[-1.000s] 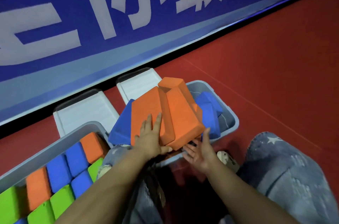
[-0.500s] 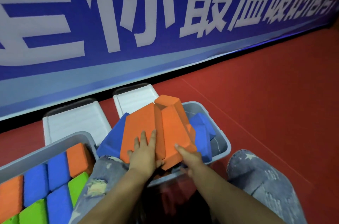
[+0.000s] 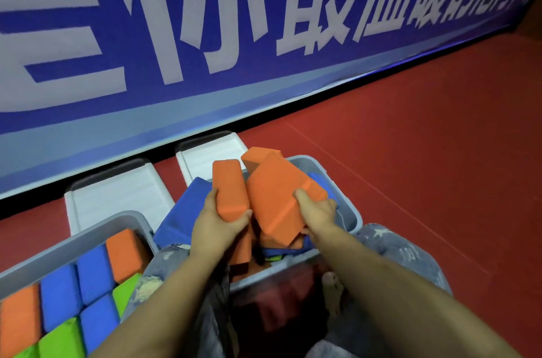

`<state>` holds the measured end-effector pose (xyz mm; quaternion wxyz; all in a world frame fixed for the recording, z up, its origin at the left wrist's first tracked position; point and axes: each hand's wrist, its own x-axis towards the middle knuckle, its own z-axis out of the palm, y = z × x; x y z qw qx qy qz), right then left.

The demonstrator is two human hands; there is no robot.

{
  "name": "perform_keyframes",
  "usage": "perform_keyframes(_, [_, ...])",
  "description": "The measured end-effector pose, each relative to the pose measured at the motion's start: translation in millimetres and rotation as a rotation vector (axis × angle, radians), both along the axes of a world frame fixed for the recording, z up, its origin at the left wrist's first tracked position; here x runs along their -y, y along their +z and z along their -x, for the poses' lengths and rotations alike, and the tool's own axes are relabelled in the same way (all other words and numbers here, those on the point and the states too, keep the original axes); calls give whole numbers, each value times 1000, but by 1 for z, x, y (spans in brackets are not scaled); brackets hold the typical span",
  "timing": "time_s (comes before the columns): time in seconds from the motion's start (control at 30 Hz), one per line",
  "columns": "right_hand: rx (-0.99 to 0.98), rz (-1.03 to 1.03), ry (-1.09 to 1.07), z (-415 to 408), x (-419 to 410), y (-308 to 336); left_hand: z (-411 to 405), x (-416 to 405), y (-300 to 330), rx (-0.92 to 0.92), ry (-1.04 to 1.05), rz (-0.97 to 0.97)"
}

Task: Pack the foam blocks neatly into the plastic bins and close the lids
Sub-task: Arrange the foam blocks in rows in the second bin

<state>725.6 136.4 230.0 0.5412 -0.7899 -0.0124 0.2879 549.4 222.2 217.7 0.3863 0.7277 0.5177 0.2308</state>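
Observation:
A grey plastic bin (image 3: 350, 205) in front of me is heaped with loose orange and blue foam blocks. My left hand (image 3: 215, 224) grips a narrow orange block (image 3: 230, 187) by its near end, tilted upright. My right hand (image 3: 318, 211) holds a larger orange block (image 3: 275, 199) beside it, fingers wrapped over its right edge. A blue block (image 3: 187, 205) sticks out over the bin's left side. A second grey bin (image 3: 73, 237) at lower left holds orange, blue and green blocks packed in tidy rows.
Two white lids (image 3: 117, 193) (image 3: 211, 152) lie flat on the red floor (image 3: 410, 167) behind the bins, against a blue banner wall (image 3: 205, 35). My knees in jeans (image 3: 396, 252) flank the near bin, and a bare foot (image 3: 333, 287) shows below it.
My left hand went from resting flat on the orange blocks to gripping one and turning it upright. My right hand closed on the larger orange block. The view tilted up.

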Motion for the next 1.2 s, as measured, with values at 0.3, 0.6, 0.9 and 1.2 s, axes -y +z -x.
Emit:
perform_keyframes(0.3, [612,5,191,-34,53,57,-2,13,30,194,34,137])
perform_keyframes(0.6, [950,327,552,-58,51,60,-22,-1,71,330,33,105])
perform_keyframes(0.9, [879,641,755,-67,4,-35,-55,-7,31,219,-36,22])
perform_keyframes(1.2, [472,423,672,-116,-8,-33,-71,0,33,184,-59,-63])
